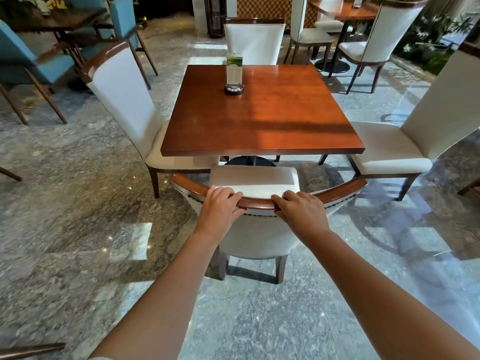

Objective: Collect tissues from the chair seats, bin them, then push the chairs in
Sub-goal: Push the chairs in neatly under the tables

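Right in front of me stands a white upholstered chair with a curved wooden top rail. My left hand and my right hand both grip that rail, side by side. Its seat is bare and its front edge lies just short of the square wooden table. A second white chair on the left has its seat partly under the table. A third white chair on the right stands pulled out with a bare seat. A fourth white chair is at the far side. No tissue is visible.
A menu stand on a dark round base sits on the table's far part. Blue chairs and a dark table are at the far left. More white chairs and another table stand at the back right. The marble floor around me is open.
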A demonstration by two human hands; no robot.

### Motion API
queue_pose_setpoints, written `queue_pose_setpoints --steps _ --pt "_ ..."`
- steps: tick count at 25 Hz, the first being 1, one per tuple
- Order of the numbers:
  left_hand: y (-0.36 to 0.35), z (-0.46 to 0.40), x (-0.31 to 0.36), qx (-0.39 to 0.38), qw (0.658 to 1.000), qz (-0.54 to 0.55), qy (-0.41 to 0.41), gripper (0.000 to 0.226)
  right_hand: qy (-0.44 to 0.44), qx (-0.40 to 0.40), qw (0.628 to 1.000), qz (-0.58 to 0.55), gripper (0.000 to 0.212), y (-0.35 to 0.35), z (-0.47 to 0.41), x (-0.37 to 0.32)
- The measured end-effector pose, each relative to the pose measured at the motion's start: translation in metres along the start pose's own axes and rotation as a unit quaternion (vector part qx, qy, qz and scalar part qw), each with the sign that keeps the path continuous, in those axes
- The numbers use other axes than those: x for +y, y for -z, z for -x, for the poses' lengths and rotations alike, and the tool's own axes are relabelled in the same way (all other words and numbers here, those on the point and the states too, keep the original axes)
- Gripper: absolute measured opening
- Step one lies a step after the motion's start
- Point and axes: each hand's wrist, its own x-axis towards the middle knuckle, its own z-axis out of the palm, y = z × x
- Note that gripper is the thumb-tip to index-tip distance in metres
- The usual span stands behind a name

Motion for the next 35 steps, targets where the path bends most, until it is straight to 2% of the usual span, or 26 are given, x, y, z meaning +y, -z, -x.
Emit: queue_pose_setpoints --steps 13,18,20,24,28,31,35 --pt "-0.013 -0.025 0.008 -0.03 0.999 -0.001 0.017 0.041 0.004 -0.001 1.0 -0.002 0.032 -0.007 -0.016 0.028" --pt "-0.009 -0.02 0.013 -0.039 0.999 0.008 0.027 0.044 -0.028 -0.034 0.999 -0.016 0.03 -0.001 -0.014 0.022" --pt "-0.005 -0.02 0.015 -0.067 0.997 -0.007 0.024 0.046 -0.041 -0.056 0.997 -0.025 0.032 0.001 -0.014 0.022" --pt "0.014 -0.022 0.025 -0.135 0.99 -0.034 0.032 0.049 -0.031 -0.135 0.988 -0.065 0.053 0.015 -0.007 0.02" --pt "0.031 -0.006 0.055 -0.065 0.997 -0.05 0.009 0.034 -0.069 -0.064 0.993 -0.068 0.039 0.039 0.024 0.023" --pt "0.035 0.005 0.082 -0.088 0.994 -0.057 -0.027 0.031 -0.1 -0.03 0.994 -0.046 0.034 0.052 0.055 0.026" --pt "0.025 0.016 0.113 -0.106 0.989 -0.058 -0.085 0.029 -0.162 -0.03 0.986 -0.037 0.031 0.058 0.094 0.036"
